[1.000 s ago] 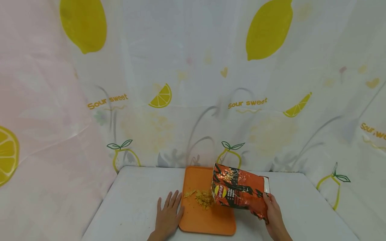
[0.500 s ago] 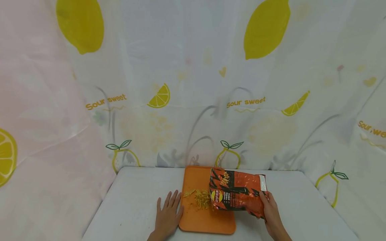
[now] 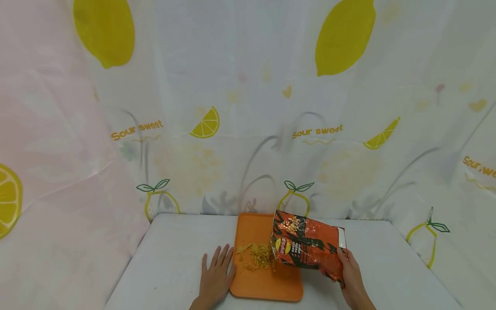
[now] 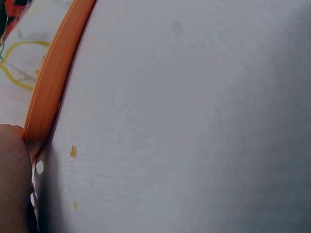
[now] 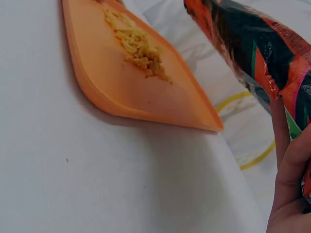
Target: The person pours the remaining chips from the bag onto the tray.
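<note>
An orange tray (image 3: 267, 284) lies on the white table, with a small heap of yellow snack sticks (image 3: 260, 256) on it; the heap (image 5: 138, 46) and tray (image 5: 112, 82) also show in the right wrist view. My right hand (image 3: 348, 277) grips the bottom of an orange and black snack bag (image 3: 306, 247), tipped with its mouth toward the heap. The bag (image 5: 252, 48) hangs above the tray's edge. My left hand (image 3: 215, 280) lies flat on the table, fingers straight, against the tray's left rim (image 4: 51, 82).
A white table (image 3: 174, 267) is walled on three sides by a curtain printed with lemons (image 3: 341, 38). A few crumbs (image 4: 73, 151) lie on the cloth beside the tray rim. Bare table surface shows left of the left hand and right of the right hand.
The bag dipped lower toward the tray half a second ago and has now lifted back up a little. The snack heap has spread slightly. The left hand has not moved.
</note>
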`<state>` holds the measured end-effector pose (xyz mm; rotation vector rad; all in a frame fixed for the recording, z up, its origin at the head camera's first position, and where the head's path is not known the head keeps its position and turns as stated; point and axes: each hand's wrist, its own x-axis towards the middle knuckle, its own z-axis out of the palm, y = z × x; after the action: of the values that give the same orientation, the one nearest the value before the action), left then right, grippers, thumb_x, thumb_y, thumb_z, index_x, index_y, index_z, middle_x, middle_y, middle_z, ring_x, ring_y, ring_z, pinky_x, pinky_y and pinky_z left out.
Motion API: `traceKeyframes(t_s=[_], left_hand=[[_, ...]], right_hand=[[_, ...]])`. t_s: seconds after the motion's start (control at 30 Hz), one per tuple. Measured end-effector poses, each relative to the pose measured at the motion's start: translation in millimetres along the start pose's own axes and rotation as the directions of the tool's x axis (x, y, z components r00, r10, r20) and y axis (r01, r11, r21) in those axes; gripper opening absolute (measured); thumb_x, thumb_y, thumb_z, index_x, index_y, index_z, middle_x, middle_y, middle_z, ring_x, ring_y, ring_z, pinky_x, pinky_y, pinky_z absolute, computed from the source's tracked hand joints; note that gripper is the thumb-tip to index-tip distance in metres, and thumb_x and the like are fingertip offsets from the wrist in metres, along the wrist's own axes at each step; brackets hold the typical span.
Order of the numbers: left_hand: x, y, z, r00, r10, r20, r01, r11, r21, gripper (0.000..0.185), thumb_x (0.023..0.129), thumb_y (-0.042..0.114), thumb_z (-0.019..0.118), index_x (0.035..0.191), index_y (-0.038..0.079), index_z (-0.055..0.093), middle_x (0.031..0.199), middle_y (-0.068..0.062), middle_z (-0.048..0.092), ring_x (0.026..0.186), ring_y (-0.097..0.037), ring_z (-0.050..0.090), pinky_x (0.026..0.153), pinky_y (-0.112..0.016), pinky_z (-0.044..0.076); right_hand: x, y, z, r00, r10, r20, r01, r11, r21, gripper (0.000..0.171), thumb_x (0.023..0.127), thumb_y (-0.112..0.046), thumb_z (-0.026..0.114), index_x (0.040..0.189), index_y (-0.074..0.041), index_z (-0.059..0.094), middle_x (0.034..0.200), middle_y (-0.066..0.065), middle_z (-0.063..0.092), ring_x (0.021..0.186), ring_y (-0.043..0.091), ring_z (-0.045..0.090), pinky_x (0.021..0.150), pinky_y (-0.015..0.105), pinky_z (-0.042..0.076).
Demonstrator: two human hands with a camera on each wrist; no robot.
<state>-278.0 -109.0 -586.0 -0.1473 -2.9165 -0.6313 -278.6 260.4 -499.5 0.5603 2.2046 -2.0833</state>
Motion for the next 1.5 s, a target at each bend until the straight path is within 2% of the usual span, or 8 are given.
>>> traceKeyframes(t_s=[0.23, 0.43, 0.7, 0.93, 1.0, 1.23, 1.37, 1.5], left_hand=[[1.0, -0.2, 1.9, 1.0, 0.006, 0.001, -0.006, 1.0, 0.003, 0.059, 0.107, 0.047, 0.044, 0.157, 0.017, 0.044, 0.166, -0.005, 0.041, 0.156, -0.034, 0.033, 0.125, -0.07, 0.013], [-0.3, 0.5, 1.7, 1.0, 0.007, -0.016, -0.007, 1.0, 0.005, 0.058, 0.106, 0.047, 0.045, 0.157, 0.017, 0.045, 0.165, -0.004, 0.042, 0.155, -0.034, 0.035, 0.125, -0.07, 0.014], [1.7, -1.0, 5.0, 1.0, 0.004, -0.025, -0.004, 1.0, 0.005, 0.057, 0.106, 0.046, 0.046, 0.156, 0.018, 0.045, 0.165, -0.003, 0.042, 0.156, -0.032, 0.035, 0.126, -0.068, 0.013], [0.9, -0.8, 6.2, 1.0, 0.0, -0.011, 0.0, 1.0, 0.011, 0.057, 0.106, 0.045, 0.046, 0.156, 0.018, 0.045, 0.166, -0.003, 0.042, 0.156, -0.032, 0.034, 0.126, -0.068, 0.013], [1.2, -0.4, 5.8, 1.0, -0.001, -0.015, 0.001, 1.0, 0.015, 0.057, 0.106, 0.046, 0.046, 0.156, 0.019, 0.045, 0.165, -0.003, 0.042, 0.156, -0.031, 0.035, 0.126, -0.067, 0.014], [1.3, -0.4, 2.2, 1.0, 0.015, -0.027, -0.015, 1.0, 0.018, 0.057, 0.107, 0.046, 0.045, 0.156, 0.018, 0.045, 0.165, -0.003, 0.043, 0.155, -0.032, 0.036, 0.125, -0.068, 0.015], [0.7, -0.9, 2.4, 0.998, 0.028, -0.062, -0.027, 1.0, 0.009, 0.056, 0.106, 0.044, 0.048, 0.154, 0.016, 0.048, 0.163, -0.005, 0.046, 0.153, -0.034, 0.038, 0.125, -0.068, 0.016], [-0.1, -1.2, 2.8, 0.997, 0.032, -0.067, -0.031, 0.999, 0.014, 0.055, 0.105, 0.043, 0.05, 0.154, 0.016, 0.049, 0.162, -0.005, 0.047, 0.152, -0.034, 0.039, 0.124, -0.068, 0.017]], right_hand=[[-0.9, -3.1, -1.9, 1.0, -0.003, -0.009, 0.003, 1.0, -0.012, 0.068, 0.108, -0.054, 0.036, 0.151, -0.003, 0.024, 0.102, -0.011, 0.063, 0.083, 0.004, 0.06, 0.062, 0.027, 0.054], [0.7, -3.8, -1.0, 1.0, -0.013, -0.022, 0.011, 0.997, -0.077, 0.081, 0.107, -0.057, 0.036, 0.158, 0.002, 0.015, 0.136, 0.024, 0.053, 0.086, 0.003, 0.058, 0.068, 0.026, 0.055], [-1.7, -4.9, -2.7, 1.0, -0.01, -0.008, 0.01, 1.0, -0.021, 0.072, 0.108, -0.055, 0.037, 0.156, -0.004, 0.021, 0.11, -0.01, 0.063, 0.083, 0.001, 0.061, 0.066, 0.026, 0.055], [-0.9, -3.5, -6.3, 1.0, 0.001, 0.016, -0.001, 1.0, -0.015, 0.073, 0.108, -0.056, 0.036, 0.157, -0.006, 0.019, 0.111, -0.012, 0.061, 0.086, 0.001, 0.06, 0.066, 0.026, 0.054], [-0.5, -3.6, -6.2, 1.0, -0.007, 0.017, 0.007, 1.0, -0.03, 0.076, 0.107, -0.058, 0.036, 0.158, -0.005, 0.017, 0.116, -0.006, 0.062, 0.086, 0.0, 0.059, 0.067, 0.026, 0.054], [-0.2, -2.9, -7.5, 1.0, 0.002, -0.001, -0.002, 1.0, -0.016, 0.066, 0.108, -0.054, 0.035, 0.153, -0.006, 0.025, 0.102, -0.016, 0.063, 0.082, 0.002, 0.061, 0.064, 0.028, 0.054], [0.9, -3.7, -7.6, 1.0, -0.027, 0.01, 0.027, 0.998, -0.065, 0.074, 0.107, -0.058, 0.036, 0.155, -0.004, 0.022, 0.116, -0.006, 0.064, 0.084, -0.004, 0.061, 0.069, 0.024, 0.056], [-0.4, -4.7, -7.3, 0.999, -0.029, 0.02, 0.031, 0.998, -0.062, 0.073, 0.107, -0.058, 0.035, 0.156, -0.006, 0.021, 0.115, -0.011, 0.063, 0.086, -0.005, 0.062, 0.072, 0.025, 0.057]])
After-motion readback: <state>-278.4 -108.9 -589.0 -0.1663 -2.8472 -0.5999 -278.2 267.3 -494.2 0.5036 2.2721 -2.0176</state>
